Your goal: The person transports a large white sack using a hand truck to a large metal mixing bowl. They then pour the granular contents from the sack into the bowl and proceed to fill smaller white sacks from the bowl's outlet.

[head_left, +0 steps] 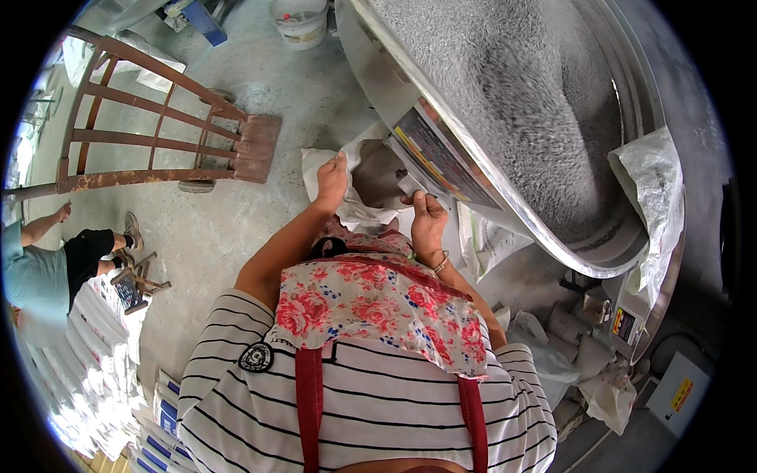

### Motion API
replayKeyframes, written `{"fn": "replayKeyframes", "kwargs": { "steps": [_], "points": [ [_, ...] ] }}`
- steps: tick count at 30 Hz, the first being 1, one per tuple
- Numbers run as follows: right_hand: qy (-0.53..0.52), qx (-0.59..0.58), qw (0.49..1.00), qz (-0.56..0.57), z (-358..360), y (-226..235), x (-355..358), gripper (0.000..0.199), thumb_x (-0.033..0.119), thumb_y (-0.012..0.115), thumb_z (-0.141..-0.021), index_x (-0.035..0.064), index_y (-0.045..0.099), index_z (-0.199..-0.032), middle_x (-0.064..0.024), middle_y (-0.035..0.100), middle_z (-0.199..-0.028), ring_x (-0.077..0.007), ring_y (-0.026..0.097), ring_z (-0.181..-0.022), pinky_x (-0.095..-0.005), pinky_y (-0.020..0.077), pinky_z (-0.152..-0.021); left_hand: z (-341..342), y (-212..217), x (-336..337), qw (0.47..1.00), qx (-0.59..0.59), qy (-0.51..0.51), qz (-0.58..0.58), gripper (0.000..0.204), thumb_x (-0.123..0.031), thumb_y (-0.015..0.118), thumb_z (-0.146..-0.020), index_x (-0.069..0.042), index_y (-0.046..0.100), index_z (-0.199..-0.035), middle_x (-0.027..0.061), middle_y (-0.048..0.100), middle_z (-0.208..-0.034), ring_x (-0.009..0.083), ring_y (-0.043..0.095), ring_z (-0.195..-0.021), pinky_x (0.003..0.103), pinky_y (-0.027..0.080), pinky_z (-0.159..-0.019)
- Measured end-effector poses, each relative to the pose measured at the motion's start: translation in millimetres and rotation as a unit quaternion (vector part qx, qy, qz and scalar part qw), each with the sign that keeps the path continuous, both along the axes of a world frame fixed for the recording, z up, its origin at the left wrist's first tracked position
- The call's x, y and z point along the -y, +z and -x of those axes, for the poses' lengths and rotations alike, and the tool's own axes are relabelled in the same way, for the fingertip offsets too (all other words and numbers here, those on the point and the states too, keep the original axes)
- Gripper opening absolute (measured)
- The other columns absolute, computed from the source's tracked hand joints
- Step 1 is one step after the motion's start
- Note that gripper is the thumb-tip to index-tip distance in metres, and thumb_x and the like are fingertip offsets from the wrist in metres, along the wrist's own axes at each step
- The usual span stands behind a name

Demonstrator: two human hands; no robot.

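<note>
A white woven sack (363, 211) hangs with its mouth spread beside a big metal drum, and its inside looks dark. My left hand (332, 184) is closed on the sack's rim at the left. My right hand (428, 222) pinches a small pale flat piece (410, 185) at the right side of the mouth. Whether this piece belongs to the sack or to the drum I cannot tell. The drum (371, 47) holds a heap of grey granules (512, 102), blurred in places. What lies at the sack's bottom is hidden.
A rusty hand truck (150, 140) lies at the left, near a person (47, 264) and a small stool (140, 282). A white bucket (303, 27) stands beyond. One empty-looking sack (650, 205) drapes over the drum's right rim. Stacked bags (95, 347) fill the lower left.
</note>
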State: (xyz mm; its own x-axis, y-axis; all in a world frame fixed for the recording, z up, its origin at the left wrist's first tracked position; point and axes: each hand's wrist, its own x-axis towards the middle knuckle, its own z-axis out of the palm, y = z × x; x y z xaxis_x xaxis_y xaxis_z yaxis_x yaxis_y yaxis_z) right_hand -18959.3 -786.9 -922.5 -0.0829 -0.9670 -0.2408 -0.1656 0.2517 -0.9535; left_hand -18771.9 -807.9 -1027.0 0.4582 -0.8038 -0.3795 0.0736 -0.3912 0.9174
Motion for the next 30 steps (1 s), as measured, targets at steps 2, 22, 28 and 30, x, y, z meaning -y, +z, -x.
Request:
{"fn": "replayKeyframes", "kwargs": {
  "steps": [2, 22, 28, 30],
  "points": [
    [0.002, 0.003, 1.000, 0.007, 0, 1, -2, 0.032, 0.024, 0.052, -0.090, -0.0013, 0.063, -0.073, -0.0035, 0.061, -0.066, -0.0067, 0.043, -0.058, -0.0233, 0.0367, -0.054, 1, 0, 0, 1.000, 0.006, 0.000, 0.007, 0.043, -0.031, 0.044, -0.092, 0.003, 0.050, -0.067, 0.0043, 0.045, -0.060, 0.0137, 0.039, -0.061, 0.030, 0.038, -0.060],
    [-0.001, -0.012, 1.000, 0.024, 0, -1, -4, 0.039, 0.031, 0.053, -0.089, -0.0006, 0.063, -0.069, -0.0016, 0.057, -0.062, -0.0074, 0.042, -0.057, -0.0234, 0.0355, -0.055, 0, -13, -1, 1.000, 0.012, -0.005, -0.003, 0.044, -0.032, 0.045, -0.091, 0.004, 0.051, -0.068, 0.0089, 0.048, -0.060, 0.0165, 0.041, -0.060, 0.032, 0.039, -0.061],
    [0.002, -0.032, 0.999, 0.009, 1, 0, -6, 0.038, 0.030, 0.053, -0.090, -0.0009, 0.063, -0.070, -0.0016, 0.058, -0.061, -0.0074, 0.042, -0.058, -0.0237, 0.0363, -0.055, -1, -5, -3, 0.999, 0.034, -0.008, 0.023, 0.043, -0.032, 0.045, -0.091, 0.005, 0.051, -0.068, 0.0093, 0.048, -0.059, 0.0165, 0.041, -0.059, 0.032, 0.039, -0.061],
    [-0.003, -0.029, 0.999, 0.021, -1, 0, -6, 0.038, 0.030, 0.053, -0.090, -0.0010, 0.063, -0.070, -0.0009, 0.056, -0.060, -0.0073, 0.042, -0.058, -0.0234, 0.0363, -0.055, -2, -4, -4, 0.999, 0.031, -0.008, 0.024, 0.043, -0.032, 0.045, -0.091, 0.005, 0.051, -0.068, 0.0095, 0.048, -0.059, 0.0164, 0.041, -0.059, 0.032, 0.039, -0.061]
  ]
}}
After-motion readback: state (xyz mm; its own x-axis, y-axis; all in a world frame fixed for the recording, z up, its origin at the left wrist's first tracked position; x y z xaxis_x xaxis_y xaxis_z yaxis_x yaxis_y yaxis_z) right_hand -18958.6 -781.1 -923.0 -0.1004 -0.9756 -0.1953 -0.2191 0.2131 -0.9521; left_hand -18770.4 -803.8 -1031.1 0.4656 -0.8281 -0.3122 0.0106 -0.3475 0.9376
